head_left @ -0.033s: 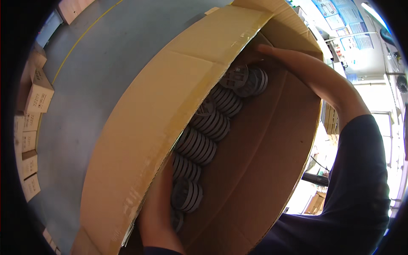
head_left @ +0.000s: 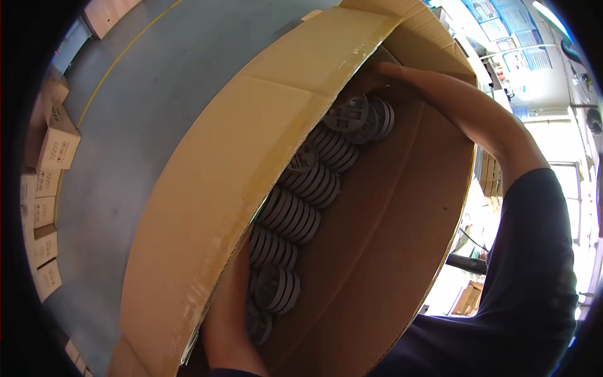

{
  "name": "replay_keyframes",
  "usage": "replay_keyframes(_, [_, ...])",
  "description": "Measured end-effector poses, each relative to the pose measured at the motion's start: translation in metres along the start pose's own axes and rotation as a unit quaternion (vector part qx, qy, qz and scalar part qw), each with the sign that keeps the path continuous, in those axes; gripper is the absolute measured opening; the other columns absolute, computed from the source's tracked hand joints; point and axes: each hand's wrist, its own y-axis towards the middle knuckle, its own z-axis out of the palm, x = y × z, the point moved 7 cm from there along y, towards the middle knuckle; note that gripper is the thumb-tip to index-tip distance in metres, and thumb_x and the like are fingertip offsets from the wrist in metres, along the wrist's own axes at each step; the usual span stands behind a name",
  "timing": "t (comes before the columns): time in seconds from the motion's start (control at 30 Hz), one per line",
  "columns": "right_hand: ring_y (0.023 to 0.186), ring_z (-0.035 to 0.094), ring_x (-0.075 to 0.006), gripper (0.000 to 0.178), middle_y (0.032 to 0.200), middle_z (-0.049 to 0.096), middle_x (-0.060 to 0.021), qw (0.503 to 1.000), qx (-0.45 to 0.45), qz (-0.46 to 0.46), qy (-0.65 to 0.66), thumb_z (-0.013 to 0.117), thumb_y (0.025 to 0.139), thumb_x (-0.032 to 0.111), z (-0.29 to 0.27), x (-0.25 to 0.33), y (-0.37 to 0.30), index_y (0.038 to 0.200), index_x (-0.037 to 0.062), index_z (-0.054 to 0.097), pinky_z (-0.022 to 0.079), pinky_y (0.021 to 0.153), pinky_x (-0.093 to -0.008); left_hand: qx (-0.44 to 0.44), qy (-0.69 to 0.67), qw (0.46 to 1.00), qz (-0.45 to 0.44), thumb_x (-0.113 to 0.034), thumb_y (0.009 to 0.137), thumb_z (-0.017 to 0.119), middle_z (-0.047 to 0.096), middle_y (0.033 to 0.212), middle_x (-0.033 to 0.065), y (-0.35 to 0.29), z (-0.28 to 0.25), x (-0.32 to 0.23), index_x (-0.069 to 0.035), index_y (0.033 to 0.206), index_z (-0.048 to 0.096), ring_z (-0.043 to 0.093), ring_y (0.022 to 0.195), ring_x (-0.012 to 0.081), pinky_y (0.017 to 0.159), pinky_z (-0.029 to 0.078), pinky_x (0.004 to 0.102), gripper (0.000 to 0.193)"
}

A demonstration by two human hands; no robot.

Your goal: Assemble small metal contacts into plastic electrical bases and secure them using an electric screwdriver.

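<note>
Small printed cartons (head_left: 59,147) stand well left of the large open cardboard box (head_left: 188,182), and a yellow floor line (head_left: 107,75) runs between them. At the box's near end, the left forearm (head_left: 229,314) reaches inside; its hand is hidden behind the box's left wall, its state impossible to tell. Just right of that forearm, stacks of grey round discs (head_left: 292,217) lie in rows along the box's inside. At the box's far end, a slotted grey disc (head_left: 349,114) lies just beside the shadowed right hand (head_left: 374,80); whether its fingers spread or pinch cannot be told.
</note>
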Motion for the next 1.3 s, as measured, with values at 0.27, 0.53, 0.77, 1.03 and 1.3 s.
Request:
replay_keyframes(0.27, [0.136, 0.047, -0.0377, 0.086, 0.15, 0.051, -0.0136, 0.973, 0.047, 0.214, 0.068, 0.085, 0.072, 0.057, 0.038, 0.05, -0.049, 0.14, 0.0147, 0.057, 0.053, 0.094, -0.0639, 0.105, -0.049, 0.979, -0.167, -0.038, 0.095, 0.068, 0.069, 0.12, 0.0202, 0.07, 0.028, 0.013, 0.0, 0.132, 0.061, 0.066, 0.112, 0.0371, 0.096, 0.05, 0.0446, 0.053])
replay_keyframes(0.53, [0.138, 0.048, -0.0379, 0.105, 0.152, 0.048, -0.0172, 0.976, -0.059, 0.157, 0.135, 0.092, 0.067, 0.047, 0.034, 0.04, -0.075, 0.152, 0.0086, 0.044, 0.052, 0.099, -0.0625, 0.039, 0.094, 0.994, -0.035, -0.043, 0.086, 0.078, 0.064, 0.123, 0.0269, 0.062, 0.044, -0.059, 0.005, 0.131, 0.057, 0.06, 0.115, 0.0405, 0.1, 0.048, 0.0449, 0.069])
replay_keyframes(0.77, [0.143, 0.044, -0.0321, 0.113, 0.158, 0.042, -0.0147, 0.93, 0.025, 0.301, 0.211, 0.091, 0.068, 0.053, 0.057, 0.015, -0.076, 0.155, 0.0072, 0.037, 0.045, 0.111, -0.0534, 0.007, 0.06, 0.997, -0.054, -0.044, 0.082, 0.082, 0.056, 0.134, 0.0303, 0.036, 0.049, -0.091, 0.01, 0.133, 0.052, 0.042, 0.134, 0.0447, 0.104, 0.046, 0.048, 0.08])
replay_keyframes(1.03, [0.138, 0.049, -0.0272, 0.098, 0.152, 0.05, -0.0138, 0.923, 0.058, 0.21, 0.317, 0.087, 0.076, 0.047, 0.058, 0.044, -0.079, 0.151, 0.0042, 0.042, 0.046, 0.108, -0.0472, 0.004, -0.116, 0.972, -0.205, -0.045, 0.082, 0.082, 0.064, 0.126, 0.0254, 0.025, 0.051, -0.057, 0.008, 0.133, 0.054, 0.062, 0.116, 0.0359, 0.096, 0.052, 0.0445, 0.079])
replay_keyframes(1.3, [0.135, 0.051, -0.0328, 0.088, 0.149, 0.052, -0.0173, 0.958, -0.039, 0.273, 0.083, 0.089, 0.075, 0.032, 0.034, 0.045, -0.062, 0.151, 0.0149, 0.047, 0.049, 0.106, -0.0457, 0.036, -0.432, 0.835, -0.338, -0.038, 0.091, 0.075, 0.065, 0.129, 0.011, 0.012, 0.058, -0.045, -0.003, 0.135, 0.059, 0.058, 0.122, 0.0212, 0.099, 0.05, 0.041, 0.058])
